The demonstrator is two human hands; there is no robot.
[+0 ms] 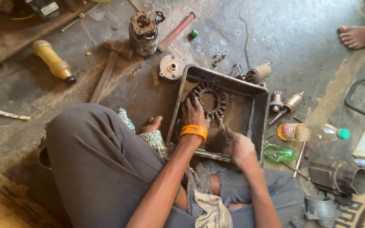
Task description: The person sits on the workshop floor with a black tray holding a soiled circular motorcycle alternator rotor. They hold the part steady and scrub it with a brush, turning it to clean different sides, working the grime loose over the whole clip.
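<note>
A ring-shaped stator with copper coils (210, 100) lies in a black metal tray (258, 110) of dark liquid on the floor. My left hand (193, 113), with an orange wristband, grips the ring's near-left edge. My right hand (238, 147) is closed on a thin brush-like tool (221, 125) whose tip points at the ring's lower side. I sit cross-legged in grey trousers just in front of the tray.
Around the tray lie a round metal cover (172, 66), a cylindrical motor part (143, 33), a yellow bottle (53, 62), a clear bottle with a green cap (311, 132), small shafts (286, 105), a finned engine cylinder (336, 176) and a red bar (176, 31). Another person's bare foot (355, 36) rests at top right.
</note>
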